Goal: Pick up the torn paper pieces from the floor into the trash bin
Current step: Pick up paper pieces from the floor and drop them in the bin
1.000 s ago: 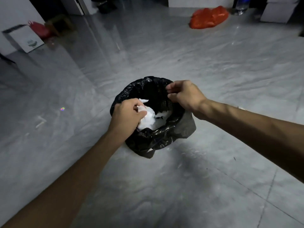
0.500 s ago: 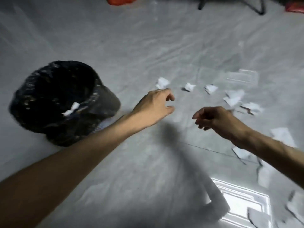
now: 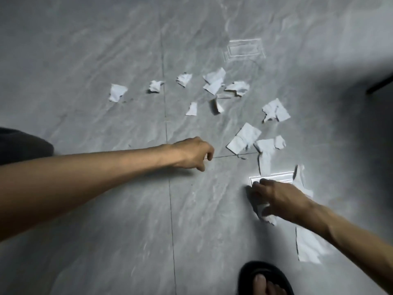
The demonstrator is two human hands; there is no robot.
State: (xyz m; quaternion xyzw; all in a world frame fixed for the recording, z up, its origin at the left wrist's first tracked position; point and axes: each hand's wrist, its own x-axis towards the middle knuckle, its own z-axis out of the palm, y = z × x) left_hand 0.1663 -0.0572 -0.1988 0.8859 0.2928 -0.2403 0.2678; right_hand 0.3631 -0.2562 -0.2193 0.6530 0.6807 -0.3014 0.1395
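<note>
A: While the left hand (image 3: 192, 153) hangs over the floor (image 3: 85, 60) with its fingers curled in loosely, does it hold anything?

B: Hard to tell. The fingers are bent toward the palm, and whether a scrap sits inside is hidden.

A: And the right hand (image 3: 278, 199)?

B: Low on the floor, fingers spread and pressing on a paper piece (image 3: 264, 211), which shows under and below the fingertips. Its grip is not closed around it.

A: Where are the rest of the scraps?

B: Scattered on the grey tiles ahead of both hands. A row (image 3: 185, 79) lies farthest from the person, more sit in the middle, and a cluster (image 3: 244, 138) lies just beyond the right hand. One larger strip (image 3: 306, 245) lies beside the right forearm.

A: The bin?

B: A dark rounded shape (image 3: 21, 145) at the left edge, behind the left forearm; I cannot tell if it is the bin.

A: Anything else?

B: A foot in a black sandal (image 3: 263, 277) at the bottom edge, and bright rectangular reflections on the tiles near the right hand
</note>
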